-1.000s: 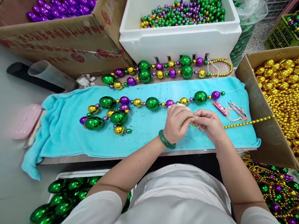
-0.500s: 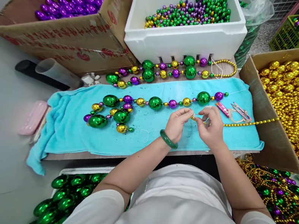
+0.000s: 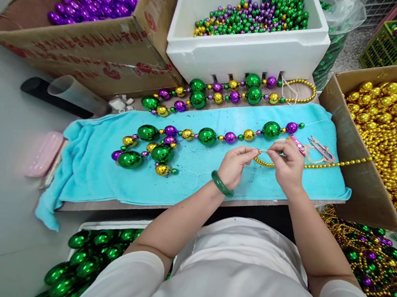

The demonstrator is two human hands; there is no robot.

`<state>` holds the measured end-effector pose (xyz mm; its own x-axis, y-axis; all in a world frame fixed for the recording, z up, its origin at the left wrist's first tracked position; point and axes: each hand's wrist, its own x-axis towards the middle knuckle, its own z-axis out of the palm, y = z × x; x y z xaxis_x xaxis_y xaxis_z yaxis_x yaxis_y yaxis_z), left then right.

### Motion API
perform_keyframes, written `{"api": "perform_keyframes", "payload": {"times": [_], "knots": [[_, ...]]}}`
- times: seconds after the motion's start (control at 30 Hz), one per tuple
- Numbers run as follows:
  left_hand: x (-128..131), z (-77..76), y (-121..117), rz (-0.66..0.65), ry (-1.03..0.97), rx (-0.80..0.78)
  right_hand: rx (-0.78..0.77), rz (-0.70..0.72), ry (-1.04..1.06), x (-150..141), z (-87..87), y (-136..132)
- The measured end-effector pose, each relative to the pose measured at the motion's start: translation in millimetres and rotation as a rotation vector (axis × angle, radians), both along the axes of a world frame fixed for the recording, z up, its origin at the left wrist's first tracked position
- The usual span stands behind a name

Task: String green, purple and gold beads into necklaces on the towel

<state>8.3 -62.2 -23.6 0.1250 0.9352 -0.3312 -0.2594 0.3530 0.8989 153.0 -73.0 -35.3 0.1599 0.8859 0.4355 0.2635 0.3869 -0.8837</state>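
Turquoise towel (image 3: 160, 190) bears the large bead strand (image 3: 207, 136), left of and beyond the hands. The left hand (image 3: 233, 167) pinches the end of the thin gold bead strand (image 3: 324, 165); a pale thread (image 3: 263, 151) spans the short gap to the right hand (image 3: 289, 169), whose fingertips look closed on it. Below that thread the gold strand sags, passes behind the right hand, the nearer one to its long run, and stretches rightward to the carton (image 3: 350, 180).
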Motion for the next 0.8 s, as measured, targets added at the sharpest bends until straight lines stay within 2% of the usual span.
{"api": "perform_keyframes", "payload": {"times": [0.17,0.33,0.43,0.53,0.6,0.67,0.73,0.8], "knots": [[-5.1,-2.6,-1.3,-0.073,0.092,0.121,-0.157,-0.003,0.25,12.9,-2.7,6.6],[-1.9,-2.8,-2.6,-0.118,0.133,0.176,-0.263,-0.061,0.39,7.1,-9.6,13.3],[-5.4,-4.3,-2.6,-0.132,0.181,0.168,-0.287,-0.096,0.366,0.6,-17.0,15.6],[-15.8,-7.5,-1.8,-0.115,0.245,0.148,-0.224,-0.023,0.153,7.7,-18.6,15.8],[-25.2,-10.8,0.9,-0.086,0.289,0.112,-0.163,0.068,-0.097,28.8,-13.3,14.6],[-35.2,-13.7,3.9,-0.045,0.273,0.048,-0.125,0.046,-0.337,65.8,-2.7,11.1],[-44.2,-14.6,5.3,-0.016,0.221,-0.006,-0.139,-0.143,-0.522,115.5,10.6,5.5],[-51.6,-13.7,4.3,0.012,0.183,-0.061,-0.243,-0.405,-0.652,168.7,22.2,0.0]]}}
